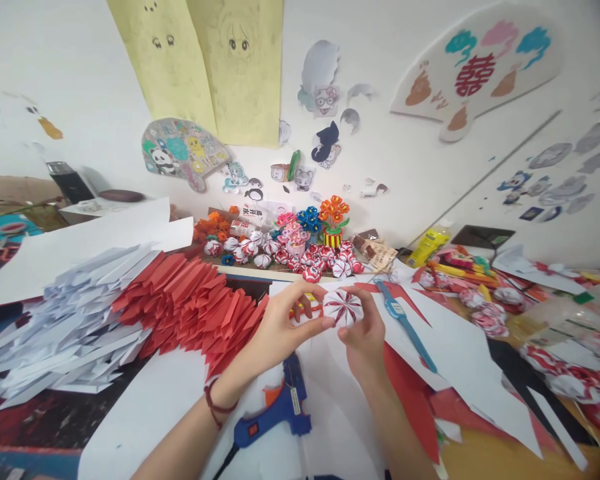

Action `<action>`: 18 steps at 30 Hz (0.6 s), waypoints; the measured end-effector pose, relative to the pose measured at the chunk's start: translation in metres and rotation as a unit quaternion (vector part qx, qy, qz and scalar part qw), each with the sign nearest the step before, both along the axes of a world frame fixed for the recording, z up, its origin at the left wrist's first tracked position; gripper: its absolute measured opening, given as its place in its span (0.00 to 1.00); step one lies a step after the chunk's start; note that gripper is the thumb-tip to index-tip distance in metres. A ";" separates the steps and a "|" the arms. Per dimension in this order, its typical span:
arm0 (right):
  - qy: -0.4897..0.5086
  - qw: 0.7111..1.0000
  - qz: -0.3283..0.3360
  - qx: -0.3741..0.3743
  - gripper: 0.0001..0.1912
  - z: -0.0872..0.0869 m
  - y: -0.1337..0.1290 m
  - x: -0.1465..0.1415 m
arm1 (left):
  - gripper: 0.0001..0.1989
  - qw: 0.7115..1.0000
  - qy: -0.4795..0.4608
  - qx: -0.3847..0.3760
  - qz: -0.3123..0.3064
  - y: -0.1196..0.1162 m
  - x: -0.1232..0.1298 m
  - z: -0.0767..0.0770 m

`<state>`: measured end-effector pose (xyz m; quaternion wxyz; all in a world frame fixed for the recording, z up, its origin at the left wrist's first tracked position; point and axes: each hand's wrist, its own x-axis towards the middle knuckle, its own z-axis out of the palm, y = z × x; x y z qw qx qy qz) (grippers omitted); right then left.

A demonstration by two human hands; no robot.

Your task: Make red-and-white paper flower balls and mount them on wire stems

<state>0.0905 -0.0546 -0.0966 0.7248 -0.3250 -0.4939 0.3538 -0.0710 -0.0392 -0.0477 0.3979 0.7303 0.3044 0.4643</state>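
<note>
Between my two hands, above the white paper, is a round white and red folded-paper ball. My left hand pinches its left side with thumb and fingers. On the other side, my right hand grips it, with the thumb below and the index finger over the top. A yellow and red item, partly hidden, shows behind the left fingers. Below the hands a blue glue gun with an orange trigger lies on the white paper. To the right lies a blue wristwatch.
Red folded strips and white folded strips are heaped at the left. Finished paper balls and small flower pots stand along the wall. A yellow bottle and more red and white paper pieces occupy the right.
</note>
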 end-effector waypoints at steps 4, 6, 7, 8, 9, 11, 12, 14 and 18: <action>-0.008 1.000 0.013 0.021 0.34 0.001 -0.001 0.000 | 0.14 1.000 -0.008 -0.030 0.003 -0.003 -0.001 0.002; -0.007 0.999 0.023 0.031 0.32 0.002 -0.003 -0.001 | 0.14 0.999 -0.016 -0.037 -0.004 -0.003 -0.001 0.004; -0.008 0.999 0.022 0.035 0.30 0.002 -0.004 -0.001 | 0.14 0.999 -0.021 -0.036 -0.006 -0.004 -0.002 0.004; -0.009 0.999 0.018 0.036 0.29 0.002 -0.005 -0.001 | 0.14 0.999 -0.025 -0.031 -0.008 -0.004 -0.002 0.004; -0.010 0.999 0.015 0.035 0.28 0.001 -0.006 -0.001 | 0.14 0.999 -0.029 -0.021 -0.006 -0.005 -0.002 0.004; -0.011 0.999 0.016 0.030 0.28 0.000 -0.009 0.000 | 0.15 0.999 -0.034 0.012 0.006 -0.007 -0.003 0.003; -0.011 0.999 0.027 0.025 0.29 0.000 -0.011 0.001 | 0.16 0.999 -0.037 0.036 0.016 -0.008 -0.003 0.002; -0.010 0.998 0.068 0.014 0.31 -0.001 -0.015 0.001 | 0.18 0.993 -0.045 0.100 0.040 -0.012 -0.004 0.000; 0.003 0.985 0.171 -0.012 0.35 0.003 -0.024 -0.003 | 0.21 0.950 -0.075 0.291 0.090 -0.020 -0.004 -0.003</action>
